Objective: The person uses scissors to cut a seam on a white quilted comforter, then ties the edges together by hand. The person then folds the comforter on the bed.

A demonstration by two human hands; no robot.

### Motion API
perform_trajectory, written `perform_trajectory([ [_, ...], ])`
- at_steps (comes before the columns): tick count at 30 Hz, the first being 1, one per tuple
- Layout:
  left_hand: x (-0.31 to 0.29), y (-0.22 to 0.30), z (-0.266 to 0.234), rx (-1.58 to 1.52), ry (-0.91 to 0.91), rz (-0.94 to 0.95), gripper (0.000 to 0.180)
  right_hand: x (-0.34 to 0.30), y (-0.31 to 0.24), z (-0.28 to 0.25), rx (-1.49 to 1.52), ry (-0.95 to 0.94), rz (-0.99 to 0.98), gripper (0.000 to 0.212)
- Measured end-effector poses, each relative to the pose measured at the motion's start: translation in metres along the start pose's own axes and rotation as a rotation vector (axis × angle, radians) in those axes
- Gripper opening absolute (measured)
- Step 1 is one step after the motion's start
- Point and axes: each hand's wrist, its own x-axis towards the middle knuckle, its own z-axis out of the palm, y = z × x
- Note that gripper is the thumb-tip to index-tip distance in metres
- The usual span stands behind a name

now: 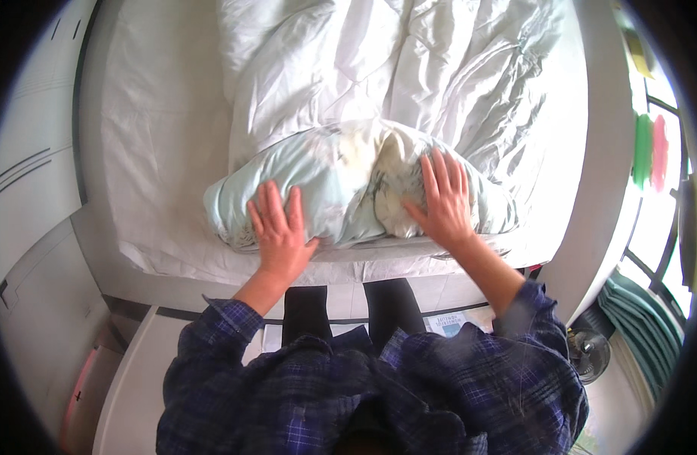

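A pale green quilt [329,182] with a faint floral print lies bunched in a thick roll along the near edge of the bed. My left hand [280,231] rests on its left part with the fingers spread, palm down. On the right part, my right hand [447,201] presses flat with its fingers stretched away from me and the thumb apart. Neither hand grips the cloth. Beyond the roll, the quilt's shiny white side [318,68] spreads over the bed in loose wrinkles.
A white sheet [159,136] covers the mattress. White cabinet fronts [37,144] stand at the left. On the right are a pale ledge [602,152], a window with green and pink items [650,152], and a teal curtain [640,318]. A clear round object [590,355] sits low right.
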Motion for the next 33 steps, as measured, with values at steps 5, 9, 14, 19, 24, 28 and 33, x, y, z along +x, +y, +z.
perform_trajectory([
  [5,0.026,-0.051,0.010,0.167,-0.090,0.065,0.108,-0.073,0.038,0.033,-0.027,-0.234,0.167,0.115],
  [9,0.089,-0.082,-0.012,0.063,-0.083,0.075,0.091,-0.085,0.041,0.053,-0.063,-0.204,0.090,0.119],
  [14,0.143,-0.095,-0.030,-0.091,-0.226,0.046,0.070,-0.085,0.086,0.060,-0.268,-0.084,0.144,0.102],
  [19,0.202,-0.115,-0.053,-0.482,-0.517,-0.100,0.037,0.021,0.141,0.031,0.030,-0.244,0.476,0.052],
  [24,0.237,-0.060,-0.065,0.014,-0.238,0.011,0.055,0.089,0.207,0.052,0.092,-0.375,0.705,0.039],
  [28,0.173,-0.004,-0.052,0.405,0.023,0.140,0.094,0.090,0.204,0.060,0.097,-0.350,0.745,0.034],
  [33,0.101,-0.032,-0.027,0.357,-0.088,0.025,0.106,0.052,0.174,0.072,0.104,-0.252,0.619,0.031],
])
